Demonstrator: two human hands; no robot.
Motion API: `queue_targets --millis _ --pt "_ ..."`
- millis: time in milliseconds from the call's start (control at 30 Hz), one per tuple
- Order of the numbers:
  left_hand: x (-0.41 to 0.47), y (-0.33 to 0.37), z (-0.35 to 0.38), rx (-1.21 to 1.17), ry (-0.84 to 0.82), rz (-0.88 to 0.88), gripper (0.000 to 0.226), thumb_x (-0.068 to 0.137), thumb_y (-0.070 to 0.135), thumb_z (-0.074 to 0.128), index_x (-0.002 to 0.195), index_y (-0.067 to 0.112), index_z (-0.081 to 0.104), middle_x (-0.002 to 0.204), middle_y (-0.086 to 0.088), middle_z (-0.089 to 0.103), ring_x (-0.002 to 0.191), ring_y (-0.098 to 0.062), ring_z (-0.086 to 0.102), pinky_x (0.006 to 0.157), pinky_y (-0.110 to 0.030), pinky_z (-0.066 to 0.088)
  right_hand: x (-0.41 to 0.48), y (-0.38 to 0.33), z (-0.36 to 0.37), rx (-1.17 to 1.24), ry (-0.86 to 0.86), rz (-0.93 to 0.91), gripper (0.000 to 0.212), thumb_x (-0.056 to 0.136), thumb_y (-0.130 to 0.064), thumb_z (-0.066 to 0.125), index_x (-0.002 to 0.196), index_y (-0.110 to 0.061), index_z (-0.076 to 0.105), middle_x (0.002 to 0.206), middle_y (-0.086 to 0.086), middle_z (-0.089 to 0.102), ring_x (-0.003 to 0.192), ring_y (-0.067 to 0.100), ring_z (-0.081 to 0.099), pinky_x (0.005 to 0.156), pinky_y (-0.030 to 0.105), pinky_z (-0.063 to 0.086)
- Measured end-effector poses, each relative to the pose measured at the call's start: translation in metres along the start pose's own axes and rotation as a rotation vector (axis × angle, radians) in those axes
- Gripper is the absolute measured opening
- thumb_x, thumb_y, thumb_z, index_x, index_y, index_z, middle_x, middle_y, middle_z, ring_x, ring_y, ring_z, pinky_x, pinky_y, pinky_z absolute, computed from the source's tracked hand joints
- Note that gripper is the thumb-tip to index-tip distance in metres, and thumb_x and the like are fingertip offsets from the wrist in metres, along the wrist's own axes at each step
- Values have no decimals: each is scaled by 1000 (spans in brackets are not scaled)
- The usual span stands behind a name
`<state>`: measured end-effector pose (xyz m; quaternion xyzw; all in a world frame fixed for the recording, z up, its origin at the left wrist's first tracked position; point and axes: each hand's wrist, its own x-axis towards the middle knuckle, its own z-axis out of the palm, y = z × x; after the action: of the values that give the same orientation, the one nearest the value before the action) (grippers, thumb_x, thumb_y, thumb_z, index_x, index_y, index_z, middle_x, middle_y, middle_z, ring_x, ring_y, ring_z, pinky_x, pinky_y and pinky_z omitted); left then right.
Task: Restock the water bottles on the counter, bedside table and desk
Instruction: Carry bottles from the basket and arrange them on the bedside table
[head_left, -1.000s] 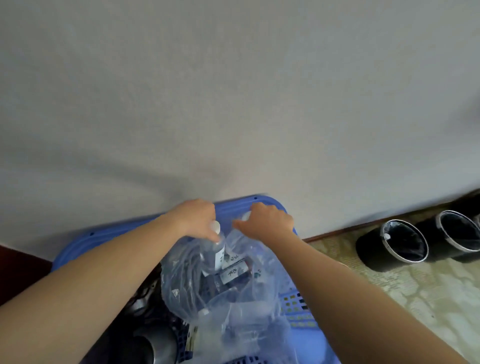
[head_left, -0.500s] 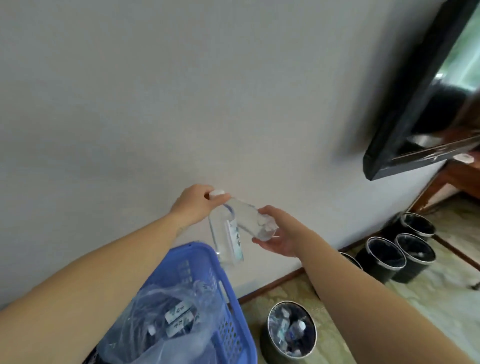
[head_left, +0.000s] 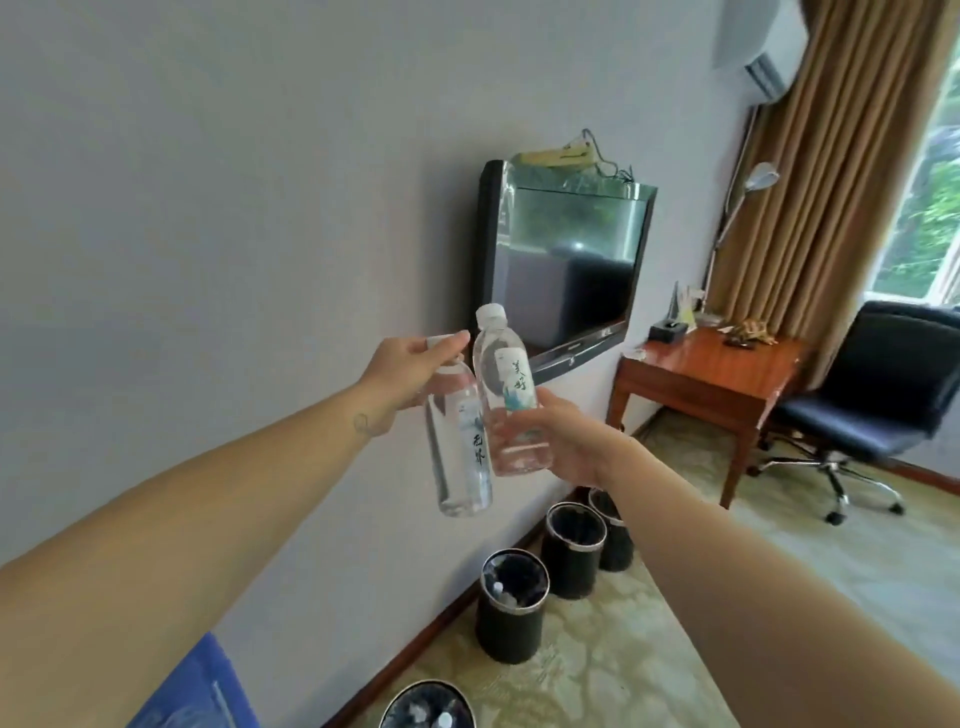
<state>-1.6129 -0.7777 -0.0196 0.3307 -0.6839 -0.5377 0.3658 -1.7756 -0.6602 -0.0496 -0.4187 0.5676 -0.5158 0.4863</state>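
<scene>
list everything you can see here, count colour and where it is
water bottles: 2, clear with white caps, one in each hand
desk: 1, reddish wood, by the wall on the right
office chair: 1, black, beside the desk
tv: 1, black, wall-mounted
bins: 4 visible, black, in a row along the wall
basket: 1, blue, bottom left corner
curtain: tan, by the window
floor lamp: 1, silver, behind the desk
air conditioner: 1, white, top right
left hand: grips one bottle by its top
right hand: grips the other low down

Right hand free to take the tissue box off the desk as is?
Probably not. The right hand is shut on a water bottle, and the tissue box sits on the desk across the room, well beyond arm's reach.
</scene>
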Motion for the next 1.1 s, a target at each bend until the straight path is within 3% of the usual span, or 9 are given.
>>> queue_targets --millis 67,133,267,367,533,667,733,867,1100 --pt "1 17 40 -100 -34 39 37 81 53 70 92 18 73 88 0 77 82 -15 74 94 -39 53 -28 -8 -30 -2 63 -69 66 74 -1 75 130 -13 42 118 16 62 101 31 67 84 45 56" --pt "1 34 82 -173 -81 76 39 88 51 64 100 15 72 95 1 76 82 -13 74 85 -33 57 -57 -13 -60 -4 135 -150 72 72 1 76 131 -15 40 122 17 61 105 32 65 86 45 56" --pt "-2 63 160 -273 -204 135 42 96 49 52 107 11 66 98 -2 76 81 -15 71 79 -33 55 -110 -22 -112 -17 368 -232 59 78 -14 78 127 -20 47 113 13 65 96 27 68 76 40 58" --pt "-10 85 209 -304 -299 150 45 95 50 53 101 7 66 93 -3 76 80 -17 72 76 -33 56 -142 -24 -147 13 506 -249 51 80 -35 76 123 -24 51 97 7 69 80 22 68 79 43 59" --pt "-20 106 270 -309 -455 209 46 96 50 51 93 5 61 110 -18 71 100 -30 68 98 -51 49 -181 -22 -190 5 671 -353 58 73 -40 81 120 -24 52 107 13 69 84 27 71 71 41 58" --pt "-15 112 311 -333 -571 246 60 94 57 46 112 2 62 96 -3 76 85 -19 73 78 -34 55 -200 -21 -214 -55 787 -378 60 70 -43 82 119 -27 51 105 12 69 82 24 73 69 37 58" --pt "-9 116 332 -358 -623 268 56 93 57 46 107 6 64 90 -3 76 76 -18 72 69 -29 55 -207 -22 -226 -93 847 -376 66 62 -47 84 117 -29 51 106 11 68 86 26 72 73 42 60" --pt "4 128 374 -394 -718 299 45 93 53 51 102 10 59 93 -6 74 84 -21 69 76 -33 54 -217 -32 -249 -129 985 -423 86 50 -55 86 122 -26 50 116 12 65 103 34 66 90 55 53" --pt "35 145 439 -349 -908 394 50 88 51 60 109 6 57 98 -8 74 84 -18 72 64 -24 55 -235 -52 -297 -175 1220 -408 50 65 -41 86 102 -17 62 106 14 71 98 33 69 91 56 52"
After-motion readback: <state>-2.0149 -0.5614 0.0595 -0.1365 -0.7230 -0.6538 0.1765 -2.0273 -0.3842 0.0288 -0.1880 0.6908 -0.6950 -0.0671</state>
